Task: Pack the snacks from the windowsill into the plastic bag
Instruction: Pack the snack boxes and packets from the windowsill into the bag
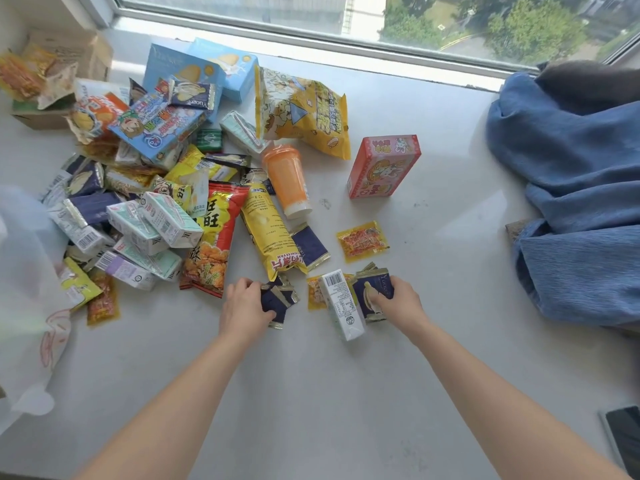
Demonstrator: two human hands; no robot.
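Observation:
Many snacks lie spread over the white windowsill (pixel 311 393). My left hand (pixel 244 306) grips dark blue sachets (pixel 277 299) near the front of the pile. My right hand (pixel 398 303) holds another dark blue sachet (pixel 372 289), right beside a white drink carton (pixel 343 306) and a small yellow packet (pixel 314 293). The translucent white plastic bag (pixel 24 289) lies at the left edge. Further back are a yellow chip tube bag (pixel 268 230), a red rice-cracker bag (pixel 213 237), an orange bottle (pixel 287 180), a pink box (pixel 382 166) and a yellow popcorn bag (pixel 304 116).
Blue fabric (pixel 571 202) is heaped at the right. A phone (pixel 623 438) lies at the lower right edge. A cardboard box (pixel 52 81) with snacks stands at the back left. The window frame (pixel 311 32) runs along the back.

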